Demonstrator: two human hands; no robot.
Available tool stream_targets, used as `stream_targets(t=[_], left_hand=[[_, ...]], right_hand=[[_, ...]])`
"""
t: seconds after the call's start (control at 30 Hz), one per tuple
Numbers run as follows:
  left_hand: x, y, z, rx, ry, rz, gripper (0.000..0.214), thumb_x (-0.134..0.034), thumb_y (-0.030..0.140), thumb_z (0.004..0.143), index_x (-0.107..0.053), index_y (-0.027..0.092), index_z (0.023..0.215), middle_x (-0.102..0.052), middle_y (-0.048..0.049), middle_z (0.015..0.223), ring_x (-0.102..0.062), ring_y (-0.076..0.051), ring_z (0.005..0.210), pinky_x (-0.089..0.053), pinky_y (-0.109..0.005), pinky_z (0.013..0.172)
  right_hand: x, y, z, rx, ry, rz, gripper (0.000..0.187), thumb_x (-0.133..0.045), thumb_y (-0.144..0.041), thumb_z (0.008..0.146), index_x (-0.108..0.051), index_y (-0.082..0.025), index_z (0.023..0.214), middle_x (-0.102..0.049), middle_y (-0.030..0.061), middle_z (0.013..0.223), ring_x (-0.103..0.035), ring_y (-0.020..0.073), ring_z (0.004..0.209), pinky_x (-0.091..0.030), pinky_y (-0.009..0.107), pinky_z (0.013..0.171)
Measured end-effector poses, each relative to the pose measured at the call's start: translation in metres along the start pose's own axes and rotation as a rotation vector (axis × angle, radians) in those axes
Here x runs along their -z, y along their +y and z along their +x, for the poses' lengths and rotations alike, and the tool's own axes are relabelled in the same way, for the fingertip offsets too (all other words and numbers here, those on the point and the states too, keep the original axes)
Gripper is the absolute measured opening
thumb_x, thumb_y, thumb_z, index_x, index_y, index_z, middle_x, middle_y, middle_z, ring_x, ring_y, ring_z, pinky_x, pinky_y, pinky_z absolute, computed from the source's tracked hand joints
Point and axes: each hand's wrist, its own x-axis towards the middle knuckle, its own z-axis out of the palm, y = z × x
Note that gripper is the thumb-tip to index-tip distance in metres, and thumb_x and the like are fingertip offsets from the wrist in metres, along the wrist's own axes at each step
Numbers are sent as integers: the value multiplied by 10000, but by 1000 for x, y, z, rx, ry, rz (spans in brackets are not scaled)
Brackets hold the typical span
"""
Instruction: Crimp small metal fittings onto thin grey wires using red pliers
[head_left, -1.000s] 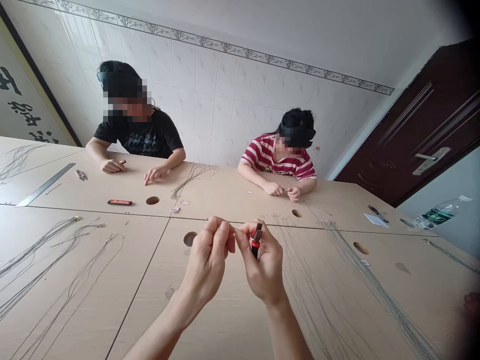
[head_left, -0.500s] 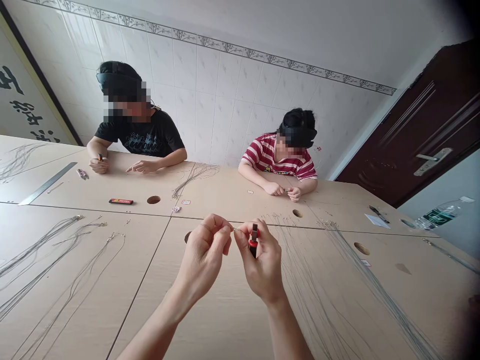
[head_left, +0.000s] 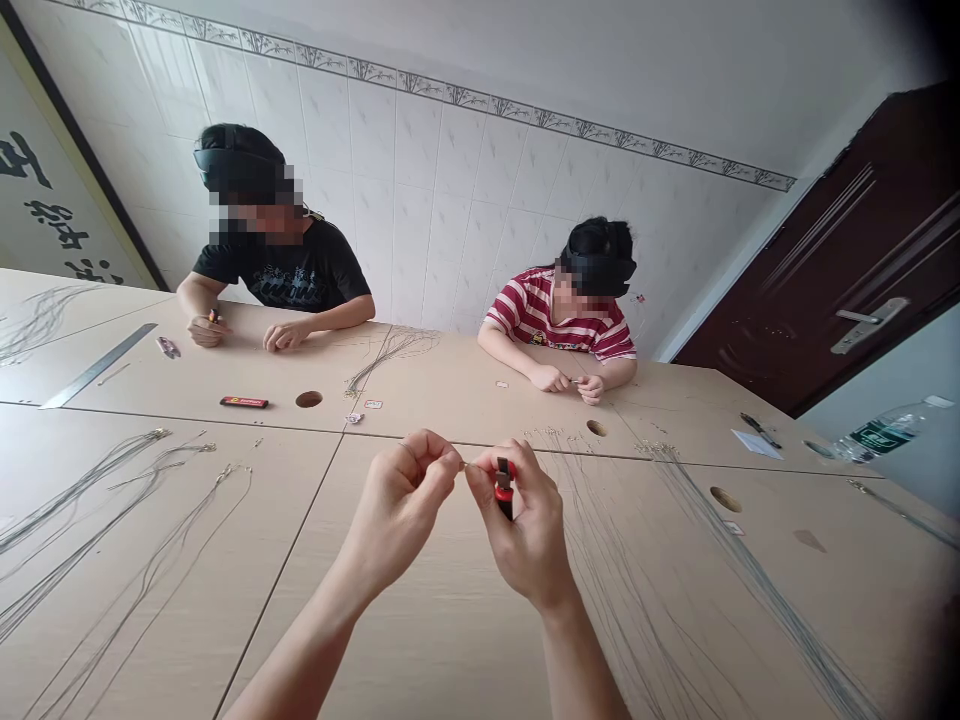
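Observation:
Above the middle of the table, my left hand (head_left: 405, 500) is closed in a pinch, thumb against forefinger. A tiny piece shows at its fingertips, too small to name. My right hand (head_left: 525, 520) is closed around a small pair of pliers (head_left: 504, 490) with red and black handles, the metal head pointing up beside the thumb. The thumb and forefinger of that hand also pinch close to the left fingertips, almost touching them. Thin grey cords (head_left: 607, 560) with small metal ends lie on the table right of my right hand.
More cord bundles lie at left (head_left: 135, 490) and far right (head_left: 750, 560). A metal ruler (head_left: 101, 365), a red-and-black stick-like case (head_left: 244, 402) and a water bottle (head_left: 892, 430) are on the table (head_left: 420, 640). Round holes (head_left: 725, 498) pierce its top. Two people sit opposite.
The pliers have turned a little in my right hand. My fingertips stay close together. Across the table, the left person's flat hand has curled its fingers in.

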Motion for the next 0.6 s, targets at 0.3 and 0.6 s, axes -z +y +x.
stream_targets(t=[0.3, 0.6], left_hand=[[5, -2, -1, 5, -44, -14, 221, -502, 263, 892, -510, 178, 688, -343, 73, 534, -259, -70, 503, -206, -188, 447], [5, -2, 0, 7, -95, -29, 236, -489, 302, 925, -494, 187, 719, -318, 71, 560, -233, -84, 520, -203, -196, 453]], right_hand=[[2, 1, 0, -22, -29, 22, 150, -529, -171, 946, -472, -233, 822, -493, -24, 745, -445, 141, 710, -380, 272, 666], [4, 0, 2, -19, -54, 24, 160, -521, -157, 938, -460, -229, 809, -488, -23, 732, -416, 139, 671, -386, 290, 674]])
